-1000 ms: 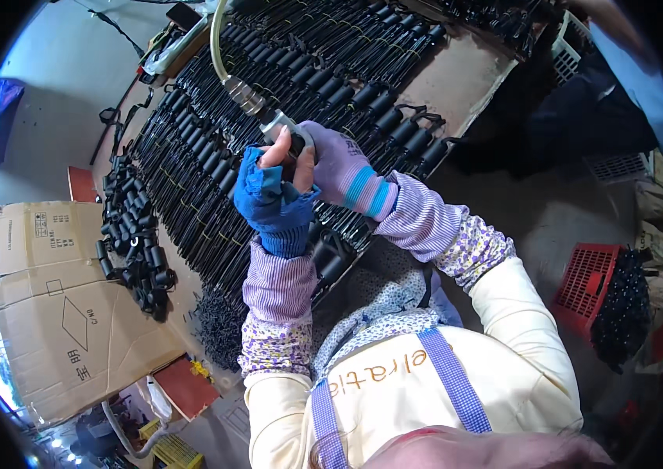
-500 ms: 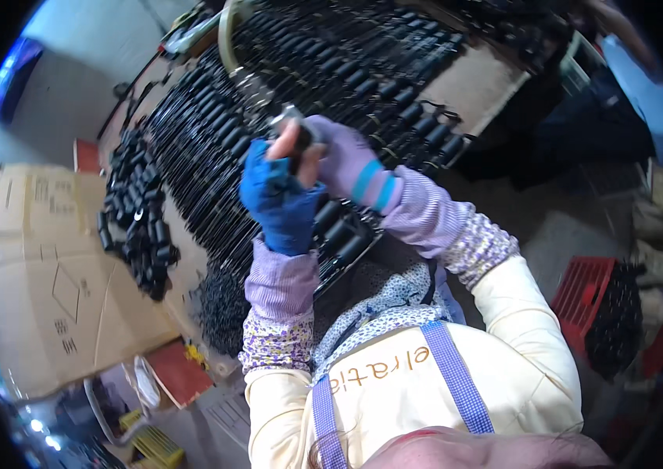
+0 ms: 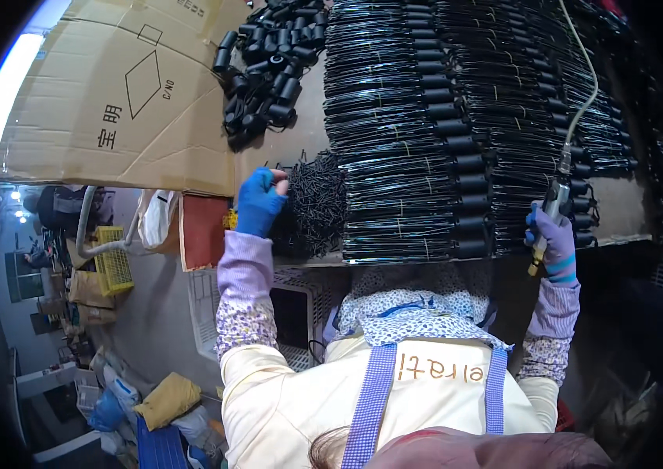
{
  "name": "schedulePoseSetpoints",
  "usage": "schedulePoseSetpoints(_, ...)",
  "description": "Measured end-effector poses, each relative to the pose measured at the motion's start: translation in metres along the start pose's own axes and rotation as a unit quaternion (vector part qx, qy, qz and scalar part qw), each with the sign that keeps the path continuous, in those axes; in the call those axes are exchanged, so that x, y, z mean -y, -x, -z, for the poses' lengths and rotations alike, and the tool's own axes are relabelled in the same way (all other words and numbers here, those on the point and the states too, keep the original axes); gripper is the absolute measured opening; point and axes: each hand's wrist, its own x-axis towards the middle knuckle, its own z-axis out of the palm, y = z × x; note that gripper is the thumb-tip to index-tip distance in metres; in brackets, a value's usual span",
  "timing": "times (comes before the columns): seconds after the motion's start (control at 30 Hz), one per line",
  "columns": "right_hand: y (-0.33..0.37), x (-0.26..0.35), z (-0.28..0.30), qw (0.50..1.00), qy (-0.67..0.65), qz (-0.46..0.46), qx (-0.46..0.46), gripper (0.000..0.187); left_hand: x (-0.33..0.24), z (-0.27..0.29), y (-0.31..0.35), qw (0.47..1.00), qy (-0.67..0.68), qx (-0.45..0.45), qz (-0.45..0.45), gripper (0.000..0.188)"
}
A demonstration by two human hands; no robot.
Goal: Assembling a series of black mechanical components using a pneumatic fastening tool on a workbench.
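Note:
My left hand [image 3: 263, 202], in a blue glove with bare fingertips, is at the left edge of a heap of small black screw-like pieces [image 3: 316, 205]. Its fingers are curled in; whether a piece is between them cannot be seen. Over at the right, my right hand [image 3: 557, 238], in a purple glove, is wrapped round a silver air tool [image 3: 557, 200]. A pale hose [image 3: 591, 86] runs up from the tool, and a brass-coloured tip [image 3: 535, 264] points down toward me. Between my hands lie rows of thin black rods in bundles [image 3: 394, 205] with black cylinders [image 3: 468, 184] at their ends.
Loose black cylinders [image 3: 277, 62] are piled at the table's far left. Beside them leans a large cardboard sheet [image 3: 112, 102]. A red board [image 3: 205, 233] stands by the table's front left edge, with a yellow crate [image 3: 112, 258] and a white crate [image 3: 214, 313] lower down.
My hands were together over the rods around the air tool. They are now far apart, the left at the heap of small pieces, the right holding the tool. The whole view has shifted.

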Motion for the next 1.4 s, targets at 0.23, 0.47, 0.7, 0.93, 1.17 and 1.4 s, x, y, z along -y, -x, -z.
schedulePoseSetpoints(0.23,-0.009,-0.01,0.006,0.999,0.009,-0.016,-0.029,0.021,0.04,-0.019,-0.049,0.993,0.031,0.079,-0.085,0.021)
schedulePoseSetpoints(0.47,-0.008,-0.012,0.006,0.999,-0.003,-0.005,-0.032,0.02,0.056,-0.013,-0.059,0.967,-0.041,0.186,-0.17,0.023)
schedulePoseSetpoints(0.7,-0.012,-0.017,0.016,0.999,-0.013,-0.005,-0.032,0.022,0.087,0.007,-0.054,0.995,-0.079,0.043,-0.035,0.018)
schedulePoseSetpoints(0.93,-0.006,0.001,0.054,1.0,-0.017,0.002,-0.019,0.024,0.093,0.015,-0.046,0.998,0.039,-0.032,0.043,0.01)
schedulePoseSetpoints(1.17,-0.007,-0.003,0.064,0.999,-0.018,-0.004,-0.04,0.026,0.063,0.01,-0.039,0.992,0.087,-0.006,0.091,0.008)
schedulePoseSetpoints(1.4,-0.011,-0.002,0.077,0.999,-0.021,-0.016,-0.034,0.028,0.038,-0.037,-0.046,1.0,-0.015,-0.007,-0.025,0.007)
